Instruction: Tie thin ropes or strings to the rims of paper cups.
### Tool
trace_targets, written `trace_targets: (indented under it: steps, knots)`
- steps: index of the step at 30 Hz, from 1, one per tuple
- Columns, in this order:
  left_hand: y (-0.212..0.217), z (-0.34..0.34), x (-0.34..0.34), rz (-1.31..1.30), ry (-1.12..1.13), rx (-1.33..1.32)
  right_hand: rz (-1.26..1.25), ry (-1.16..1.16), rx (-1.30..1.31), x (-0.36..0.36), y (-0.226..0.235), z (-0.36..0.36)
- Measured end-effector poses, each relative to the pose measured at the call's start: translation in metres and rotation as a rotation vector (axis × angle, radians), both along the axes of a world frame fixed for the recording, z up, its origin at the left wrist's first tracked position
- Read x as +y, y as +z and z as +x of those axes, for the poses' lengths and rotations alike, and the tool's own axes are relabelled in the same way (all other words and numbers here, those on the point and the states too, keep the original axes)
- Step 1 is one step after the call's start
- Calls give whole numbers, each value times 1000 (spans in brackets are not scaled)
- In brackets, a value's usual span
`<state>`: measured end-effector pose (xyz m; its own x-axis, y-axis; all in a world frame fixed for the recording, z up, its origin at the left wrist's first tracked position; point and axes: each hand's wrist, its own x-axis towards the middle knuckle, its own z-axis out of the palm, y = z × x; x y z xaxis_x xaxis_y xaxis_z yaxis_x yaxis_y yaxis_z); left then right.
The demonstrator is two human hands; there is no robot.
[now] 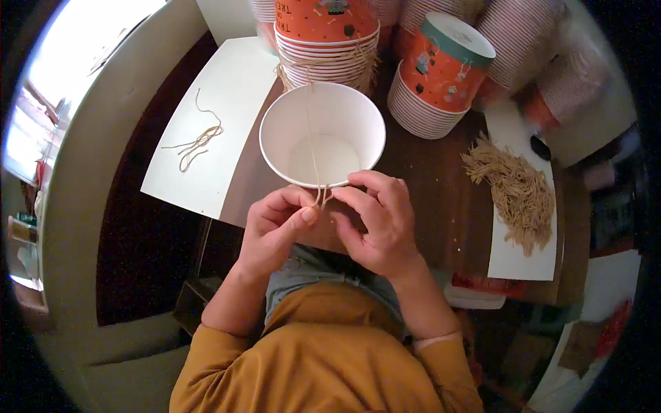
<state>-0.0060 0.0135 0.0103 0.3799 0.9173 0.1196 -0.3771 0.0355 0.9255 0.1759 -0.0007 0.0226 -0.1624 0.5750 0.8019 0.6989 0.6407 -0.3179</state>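
A white paper bucket [327, 127] stands on the table before me, its open mouth tilted toward me. A thin tan twine [311, 138] crosses the mouth from the far rim to the near rim. My left hand [279, 220] pinches the twine ends between thumb and index finger, just below the near rim. Beside it, my right hand [379, 220] rests one finger on the rim. Another fingertip is close against the twine, while the thumb stays apart from the fingers. Whether that fingertip presses the strand is hard to make out.
Behind the bucket rise nested orange-and-white buckets [327, 51] with twine around them, and another stack [441, 76] stands right of it. Loose twine [200, 141] lies on a white board [237, 76] at left. At right, a twine bundle [520, 196] rests on another white board [516, 265].
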Motion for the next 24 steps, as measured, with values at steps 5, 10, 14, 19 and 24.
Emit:
trace_targets:
  steps: [5,10,14,19,24]
  knots:
    - [4,0,1,177,36,31,-68,191,-8,7,1,-4]
    - [14,0,-5,168,53,27,30,196,-50,7,-1,-7]
    - [20,-2,-14,136,51,-31,124,115,-135,10,-6,-4]
    - [21,-3,-12,141,-27,-98,220,63,-313,22,-13,14]
    - [13,-13,3,20,91,-351,136,170,-246,28,3,15]
